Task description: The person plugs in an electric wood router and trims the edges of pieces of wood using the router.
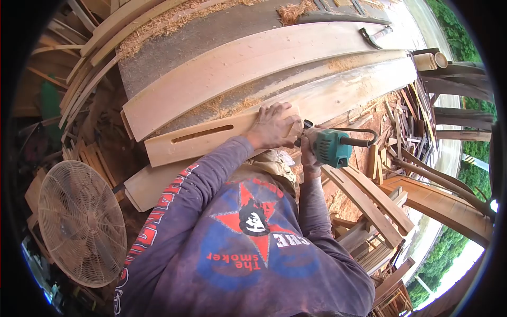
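Observation:
My left hand lies over the near end of a pale wooden board, its fingers bent and bearing on the wood. A long narrow slot is cut through that board to the left of the hand. In my right hand is a teal corded power tool, gripped around its body. It looks like a trim router. The tool's dark front points at the board's end, close to my left fingers; whether it touches the wood cannot be made out. A black cord loops from its back end.
Beyond the board lie a long curved plank and another wide plank, with wood shavings between them. A hammer rests at the far right. A round caged fan stands at left. Timber pieces are stacked at right.

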The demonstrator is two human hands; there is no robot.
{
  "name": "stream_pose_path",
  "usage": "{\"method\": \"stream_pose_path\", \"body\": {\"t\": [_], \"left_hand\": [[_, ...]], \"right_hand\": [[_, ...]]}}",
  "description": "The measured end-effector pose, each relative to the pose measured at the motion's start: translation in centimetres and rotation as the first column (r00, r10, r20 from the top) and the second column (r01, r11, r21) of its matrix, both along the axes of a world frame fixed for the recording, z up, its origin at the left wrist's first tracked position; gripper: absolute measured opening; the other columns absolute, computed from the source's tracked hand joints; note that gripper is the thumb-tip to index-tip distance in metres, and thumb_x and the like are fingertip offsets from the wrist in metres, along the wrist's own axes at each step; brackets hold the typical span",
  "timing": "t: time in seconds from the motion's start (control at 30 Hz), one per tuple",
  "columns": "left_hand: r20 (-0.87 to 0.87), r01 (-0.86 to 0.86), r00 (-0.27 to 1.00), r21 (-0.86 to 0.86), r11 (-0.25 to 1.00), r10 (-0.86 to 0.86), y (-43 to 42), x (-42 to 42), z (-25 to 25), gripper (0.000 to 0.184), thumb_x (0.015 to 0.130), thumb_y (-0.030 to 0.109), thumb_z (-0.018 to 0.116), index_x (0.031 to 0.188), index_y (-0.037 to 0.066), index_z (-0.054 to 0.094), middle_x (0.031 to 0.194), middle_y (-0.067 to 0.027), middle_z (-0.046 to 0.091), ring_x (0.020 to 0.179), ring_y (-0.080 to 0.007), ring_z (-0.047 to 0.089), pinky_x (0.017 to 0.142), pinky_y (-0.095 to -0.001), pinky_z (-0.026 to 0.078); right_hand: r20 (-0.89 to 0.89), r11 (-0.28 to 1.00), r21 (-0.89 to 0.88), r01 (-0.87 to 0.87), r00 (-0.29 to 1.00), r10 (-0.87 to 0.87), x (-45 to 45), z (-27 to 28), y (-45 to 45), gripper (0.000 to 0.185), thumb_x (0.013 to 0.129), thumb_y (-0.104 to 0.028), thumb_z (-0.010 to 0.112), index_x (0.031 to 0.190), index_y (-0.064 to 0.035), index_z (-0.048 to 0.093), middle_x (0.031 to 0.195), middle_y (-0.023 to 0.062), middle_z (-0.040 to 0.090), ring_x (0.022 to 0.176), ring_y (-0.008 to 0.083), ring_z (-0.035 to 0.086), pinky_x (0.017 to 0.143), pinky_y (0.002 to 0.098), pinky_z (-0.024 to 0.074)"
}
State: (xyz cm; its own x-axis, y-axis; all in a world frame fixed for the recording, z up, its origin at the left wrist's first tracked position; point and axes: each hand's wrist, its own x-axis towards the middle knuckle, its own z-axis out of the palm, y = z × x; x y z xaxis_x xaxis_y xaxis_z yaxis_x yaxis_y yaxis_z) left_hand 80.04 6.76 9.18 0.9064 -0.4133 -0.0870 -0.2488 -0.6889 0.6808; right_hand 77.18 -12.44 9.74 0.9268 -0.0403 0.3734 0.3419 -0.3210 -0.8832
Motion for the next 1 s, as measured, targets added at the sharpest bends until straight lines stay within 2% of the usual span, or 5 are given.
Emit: {"method": "stream_pose_path", "body": {"t": [0.53, 0.63, 0.77, 0.93, 1.0], "left_hand": [[-0.045, -0.261, 0.965, -0.065, 0.963, 0.259, -1.4, 0.7, 1.1, 0.09, 0.078, 0.053, 0.082, 0.149, 0.011, 0.047, 0.148, -0.0142, 0.044, 0.14, -0.0322, 0.043, 0.116, -0.0484, 0.028], [-0.044, -0.352, 0.936, -0.056, 0.934, 0.35, -2.1, 0.9, 0.8, 0.089, 0.077, 0.049, 0.083, 0.148, 0.01, 0.046, 0.147, -0.0144, 0.045, 0.138, -0.0349, 0.044, 0.114, -0.048, 0.033], [-0.054, -0.483, 0.875, -0.115, 0.868, 0.48, -2.5, 0.7, 1.5, 0.085, 0.08, 0.042, 0.083, 0.15, 0.011, 0.045, 0.147, -0.0131, 0.045, 0.131, -0.0419, 0.048, 0.111, -0.0493, 0.04], [-0.104, -0.529, 0.847, -0.079, 0.845, 0.521, -2.8, 0.4, 1.9, 0.083, 0.082, 0.036, 0.082, 0.151, 0.01, 0.043, 0.147, -0.0126, 0.044, 0.129, -0.0436, 0.049, 0.111, -0.0491, 0.042], [-0.052, -0.534, 0.845, -0.057, 0.844, 0.532, -3.0, 0.5, 0.4, 0.082, 0.083, 0.032, 0.082, 0.151, 0.01, 0.043, 0.147, -0.012, 0.044, 0.131, -0.0425, 0.048, 0.111, -0.0494, 0.043]], "right_hand": [[-0.075, 0.963, 0.02, -0.269, 0.96, 0.27, 7.1, 1.1, -0.8, 0.055, 0.079, -0.012, 0.076, 0.129, -0.0026, 0.055, 0.12, 0.0118, 0.058, 0.111, 0.0241, 0.057, 0.102, 0.0405, 0.0466], [0.077, 0.889, -0.113, -0.444, 0.888, 0.453, 9.7, 2.1, 0.1, 0.043, 0.08, -0.003, 0.072, 0.122, -0.0062, 0.06, 0.103, 0.0064, 0.065, 0.099, 0.0228, 0.062, 0.104, 0.0417, 0.0473], [0.025, 0.784, -0.114, -0.61, 0.787, 0.617, 12.7, 1.3, -0.8, 0.034, 0.079, -0.006, 0.073, 0.112, -0.0004, 0.065, 0.11, 0.0148, 0.064, 0.107, 0.0318, 0.06, 0.101, 0.0474, 0.0479], [0.327, 0.628, -0.522, -0.577, 0.544, 0.772, 14.8, 1.1, -1.1, 0.023, 0.081, 0.008, 0.065, 0.1, -0.0033, 0.065, 0.092, 0.0097, 0.064, 0.092, 0.0315, 0.06, 0.098, 0.0483, 0.0488], [0.205, 0.65, -0.45, -0.612, 0.638, 0.742, 14.2, 1.2, -1.4, 0.026, 0.082, 0.008, 0.067, 0.104, -0.0064, 0.067, 0.1, 0.0096, 0.067, 0.098, 0.0327, 0.064, 0.097, 0.0511, 0.0506]]}}
